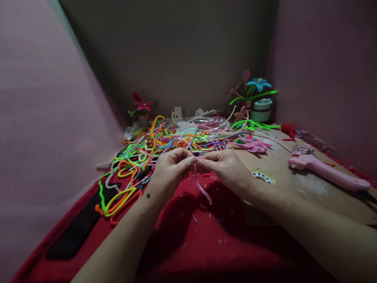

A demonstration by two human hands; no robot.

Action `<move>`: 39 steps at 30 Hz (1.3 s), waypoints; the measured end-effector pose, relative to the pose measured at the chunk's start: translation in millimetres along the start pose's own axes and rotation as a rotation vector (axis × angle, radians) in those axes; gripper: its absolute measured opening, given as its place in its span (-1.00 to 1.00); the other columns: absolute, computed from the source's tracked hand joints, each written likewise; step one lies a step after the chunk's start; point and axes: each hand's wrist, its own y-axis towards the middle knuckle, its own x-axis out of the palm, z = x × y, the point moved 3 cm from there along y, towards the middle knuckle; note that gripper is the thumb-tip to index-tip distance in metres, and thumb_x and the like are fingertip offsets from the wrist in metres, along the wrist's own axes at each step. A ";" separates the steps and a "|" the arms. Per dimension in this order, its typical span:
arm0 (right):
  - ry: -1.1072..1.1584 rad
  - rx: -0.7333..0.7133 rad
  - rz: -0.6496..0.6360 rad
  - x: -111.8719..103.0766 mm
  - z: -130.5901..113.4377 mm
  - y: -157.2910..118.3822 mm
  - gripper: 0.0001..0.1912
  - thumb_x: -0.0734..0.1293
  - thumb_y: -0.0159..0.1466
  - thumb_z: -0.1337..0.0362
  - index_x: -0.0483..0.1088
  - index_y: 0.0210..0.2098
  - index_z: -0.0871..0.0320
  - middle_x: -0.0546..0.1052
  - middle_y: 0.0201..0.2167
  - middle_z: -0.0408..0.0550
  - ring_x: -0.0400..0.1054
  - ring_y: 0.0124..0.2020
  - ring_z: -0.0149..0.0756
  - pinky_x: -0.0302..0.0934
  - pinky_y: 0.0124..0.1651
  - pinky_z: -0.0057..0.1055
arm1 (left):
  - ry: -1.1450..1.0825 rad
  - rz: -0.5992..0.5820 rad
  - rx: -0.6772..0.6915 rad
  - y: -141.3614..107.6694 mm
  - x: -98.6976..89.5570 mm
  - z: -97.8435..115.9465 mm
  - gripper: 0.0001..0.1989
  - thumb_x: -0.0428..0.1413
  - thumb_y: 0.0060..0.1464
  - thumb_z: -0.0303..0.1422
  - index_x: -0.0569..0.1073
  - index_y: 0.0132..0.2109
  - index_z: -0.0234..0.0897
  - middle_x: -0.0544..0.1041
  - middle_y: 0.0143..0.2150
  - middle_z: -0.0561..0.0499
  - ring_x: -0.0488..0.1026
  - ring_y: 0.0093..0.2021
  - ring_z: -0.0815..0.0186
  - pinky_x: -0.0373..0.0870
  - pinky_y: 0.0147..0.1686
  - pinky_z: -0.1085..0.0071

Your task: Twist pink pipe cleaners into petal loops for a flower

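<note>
Both hands meet at the middle of the view, fingertips nearly touching. My left hand point(176, 163) is closed in a pinch on a thin lilac pipe cleaner point(203, 190), whose free end hangs down over the red cloth. My right hand point(224, 167) pinches the same piece from the other side. Fingers cover the part between them, so its shape there is hidden. Just beyond the hands lies a tangled heap of coloured pipe cleaners point(160, 137).
A pink hot glue gun point(330, 171) lies on a brown board point(312, 204) at right, near a tape roll point(263, 177). Pipe-cleaner flowers point(259, 84) and a pale green container point(261, 110) stand behind. Scraps dot the red cloth point(206, 251); a black flat item point(79, 228) lies left.
</note>
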 end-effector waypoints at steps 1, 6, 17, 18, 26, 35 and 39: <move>0.019 0.004 0.007 1.3 0.0 -1.0 -0.73 0.30 0.14 0.20 0.43 -0.57 0.27 0.37 -0.61 -0.15 0.15 -0.55 -0.48 0.00 -0.45 -0.46 | 0.006 0.004 0.011 0.1 0.9 -0.4 -0.86 0.13 -0.06 -0.37 0.33 -0.46 -0.33 0.24 -0.68 0.19 0.08 -0.68 0.57 0.00 -0.67 0.60; 0.120 0.069 -0.045 9.7 2.7 -2.9 -0.69 0.27 0.15 0.19 0.41 -0.60 0.28 0.39 -0.65 -0.13 0.17 -0.60 -0.48 0.04 -0.45 -0.45 | 0.146 0.092 0.113 -0.3 2.2 -2.1 -0.90 0.07 -0.02 -0.42 0.32 -0.46 -0.33 0.26 -0.65 0.18 0.12 -0.66 0.55 0.06 -0.66 0.59; 0.297 0.216 -0.086 11.8 9.8 -0.7 -0.73 0.38 0.04 0.18 0.35 -0.61 0.26 0.40 -0.66 -0.14 0.19 -0.66 -0.53 0.06 -0.54 -0.50 | -0.090 -0.050 -0.005 3.2 3.0 -5.9 -0.82 0.16 -0.07 -0.31 0.47 -0.33 -0.37 0.34 -0.63 0.12 0.14 -0.68 0.55 0.02 -0.68 0.57; 0.299 0.229 -0.089 11.6 11.4 -0.4 -0.73 0.38 0.05 0.19 0.35 -0.61 0.26 0.40 -0.67 -0.14 0.19 -0.66 -0.53 0.06 -0.55 -0.50 | -0.086 -0.046 -0.016 3.9 2.5 -7.1 -0.81 0.17 -0.08 -0.31 0.48 -0.36 -0.38 0.33 -0.65 0.12 0.13 -0.69 0.55 0.00 -0.69 0.57; 0.160 0.300 -0.128 20.6 17.3 -4.4 -0.78 0.24 0.14 0.39 0.32 -0.63 0.24 0.36 -0.72 -0.18 0.16 -0.73 -0.54 0.03 -0.61 -0.52 | -0.035 0.170 0.043 3.3 3.0 -10.1 -0.84 0.16 -0.09 -0.35 0.44 -0.52 -0.36 0.29 -0.75 0.16 0.12 -0.74 0.56 -0.01 -0.73 0.59; 0.004 0.242 -0.136 21.8 19.4 -5.1 -0.76 0.18 0.16 0.39 0.30 -0.62 0.21 0.38 -0.67 -0.14 0.21 -0.66 -0.48 0.10 -0.53 -0.49 | 0.036 0.233 0.066 6.2 -4.0 -5.9 -0.81 0.13 -0.05 -0.35 0.37 -0.54 -0.35 0.26 -0.76 0.17 0.09 -0.76 0.57 -0.04 -0.75 0.60; -0.021 0.102 -0.177 20.5 13.6 -3.3 -0.89 0.21 0.17 0.36 0.31 -0.48 0.20 0.33 -0.61 -0.19 0.18 -0.61 -0.47 0.07 -0.50 -0.49 | 0.025 0.209 0.062 5.9 -2.3 -5.7 -0.81 0.13 -0.05 -0.37 0.37 -0.54 -0.36 0.27 -0.75 0.16 0.11 -0.76 0.56 -0.01 -0.74 0.60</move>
